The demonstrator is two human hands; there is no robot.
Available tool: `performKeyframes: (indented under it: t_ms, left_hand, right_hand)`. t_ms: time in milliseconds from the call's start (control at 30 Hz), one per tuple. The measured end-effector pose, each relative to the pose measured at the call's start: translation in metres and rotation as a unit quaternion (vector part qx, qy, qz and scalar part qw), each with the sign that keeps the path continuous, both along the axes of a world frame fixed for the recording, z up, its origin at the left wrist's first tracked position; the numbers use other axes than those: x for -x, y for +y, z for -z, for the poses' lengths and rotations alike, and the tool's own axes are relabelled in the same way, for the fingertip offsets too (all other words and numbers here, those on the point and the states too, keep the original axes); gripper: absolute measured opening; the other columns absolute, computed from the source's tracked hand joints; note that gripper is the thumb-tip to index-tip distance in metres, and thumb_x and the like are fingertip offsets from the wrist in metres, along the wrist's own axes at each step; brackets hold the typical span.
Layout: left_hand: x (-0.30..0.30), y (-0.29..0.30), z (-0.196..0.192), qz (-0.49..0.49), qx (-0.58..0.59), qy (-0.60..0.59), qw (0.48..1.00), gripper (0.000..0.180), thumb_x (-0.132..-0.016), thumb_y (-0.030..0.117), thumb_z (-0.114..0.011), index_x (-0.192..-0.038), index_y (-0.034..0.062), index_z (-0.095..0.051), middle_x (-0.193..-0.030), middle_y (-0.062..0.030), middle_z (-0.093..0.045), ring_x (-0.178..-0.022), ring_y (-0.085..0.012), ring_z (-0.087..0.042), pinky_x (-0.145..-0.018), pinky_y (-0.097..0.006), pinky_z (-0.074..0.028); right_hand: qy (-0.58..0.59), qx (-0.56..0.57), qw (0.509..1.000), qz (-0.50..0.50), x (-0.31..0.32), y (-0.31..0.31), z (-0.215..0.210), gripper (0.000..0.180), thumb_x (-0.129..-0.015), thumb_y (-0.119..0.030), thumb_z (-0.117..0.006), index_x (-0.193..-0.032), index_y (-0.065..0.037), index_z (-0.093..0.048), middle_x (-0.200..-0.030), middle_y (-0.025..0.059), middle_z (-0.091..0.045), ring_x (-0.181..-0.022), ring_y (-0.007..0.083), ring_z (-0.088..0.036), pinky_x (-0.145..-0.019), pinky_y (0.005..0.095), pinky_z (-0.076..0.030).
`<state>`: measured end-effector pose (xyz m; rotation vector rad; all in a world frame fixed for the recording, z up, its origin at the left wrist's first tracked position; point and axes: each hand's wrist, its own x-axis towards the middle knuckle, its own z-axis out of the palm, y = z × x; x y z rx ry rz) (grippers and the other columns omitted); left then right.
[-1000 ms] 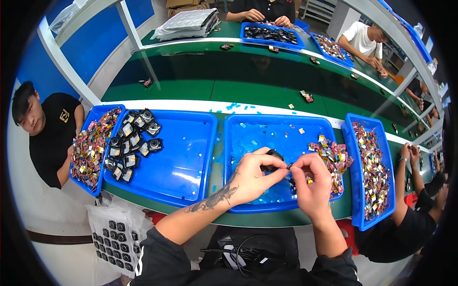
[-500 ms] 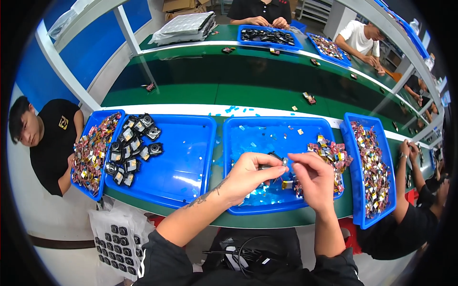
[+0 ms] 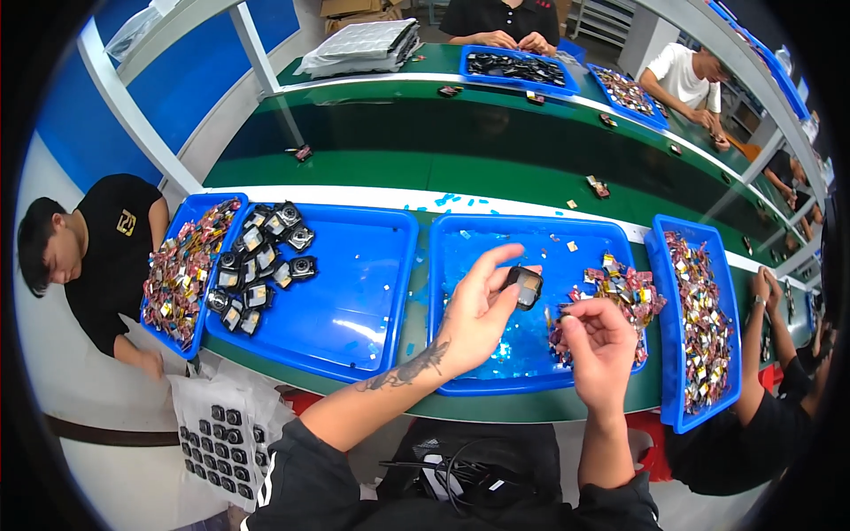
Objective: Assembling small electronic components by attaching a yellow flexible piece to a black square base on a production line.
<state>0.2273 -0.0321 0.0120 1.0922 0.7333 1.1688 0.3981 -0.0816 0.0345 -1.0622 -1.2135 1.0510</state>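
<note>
My left hand (image 3: 478, 323) holds a small black device casing (image 3: 529, 288) between thumb and fingers, with a greyish-tan panel on it facing up. It is above the middle blue tray (image 3: 460, 384). Lower and to the right, my right hand (image 3: 604, 354) is closed, thumb against curled fingers; whatever is between them is too small to make out. Its fingertips are beside a heap of small circuit boards (image 3: 624, 292) with pinkish and yellow parts. Small blue film pieces (image 3: 505, 350) lie in the same tray.
On the left, a blue tray (image 3: 354, 265) holds several black casings (image 3: 258, 252). Trays of circuit boards flank both sides, left (image 3: 190, 274) and right (image 3: 699, 327). A green conveyor belt (image 3: 381, 168) carries scattered boards beyond. Co-workers sit around; a bag of black parts (image 3: 217, 442) hangs below left.
My hands have moved apart, the right one down toward the circuit boards. The casing is now turned with its panel showing. The co-worker at the left has lowered an arm. The whole view has shifted slightly.
</note>
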Motion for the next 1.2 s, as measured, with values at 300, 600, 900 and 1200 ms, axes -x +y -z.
performKeyframes:
  t_ms: [300,600,900,1200]
  left_hand:
    - [-0.004,-0.002,0.012,-0.023,0.078,-0.039,0.996,0.026,-0.092,0.000,-0.057,-0.117,-0.0051,-0.061,-0.112,-0.0120,-0.066,-0.102,-0.0143,-0.063,-0.090,-0.028,-0.050]
    - [-0.005,-0.007,0.010,0.020,0.068,-0.058,0.996,0.028,-0.096,0.005,-0.052,-0.123,0.0016,-0.054,-0.117,-0.0103,-0.064,-0.106,-0.0128,-0.060,-0.089,-0.027,-0.048]
    - [-0.008,-0.011,0.012,0.063,-0.001,-0.069,0.996,0.028,-0.098,0.004,-0.047,-0.126,0.0015,-0.045,-0.124,-0.0125,-0.060,-0.112,-0.0143,-0.057,-0.094,-0.029,-0.046]
    - [-0.008,-0.011,0.013,0.078,-0.009,-0.063,0.995,0.027,-0.098,0.003,-0.047,-0.125,-0.0009,-0.045,-0.125,-0.0142,-0.059,-0.113,-0.0159,-0.057,-0.095,-0.030,-0.047]
  right_hand:
    - [-0.186,-0.050,0.975,0.114,0.034,0.018,0.006,0.007,-0.082,0.003,-0.068,-0.089,0.002,-0.067,-0.073,0.0046,-0.065,-0.056,0.0040,-0.052,-0.050,0.0197,-0.040]
    - [-0.232,-0.052,0.962,0.135,0.031,0.018,0.001,0.006,-0.080,0.002,-0.071,-0.085,0.001,-0.067,-0.066,0.0022,-0.062,-0.049,0.0024,-0.044,-0.045,0.0209,-0.033]
    - [-0.248,-0.056,0.958,0.133,0.028,0.015,-0.004,0.007,-0.078,0.003,-0.071,-0.084,0.001,-0.069,-0.065,0.0051,-0.062,-0.046,0.0042,-0.043,-0.043,0.0232,-0.032]
    - [-0.239,-0.054,0.961,0.126,0.027,0.015,-0.001,0.008,-0.078,0.002,-0.071,-0.086,0.001,-0.070,-0.072,0.0067,-0.065,-0.047,0.0064,-0.046,-0.045,0.0243,-0.035]
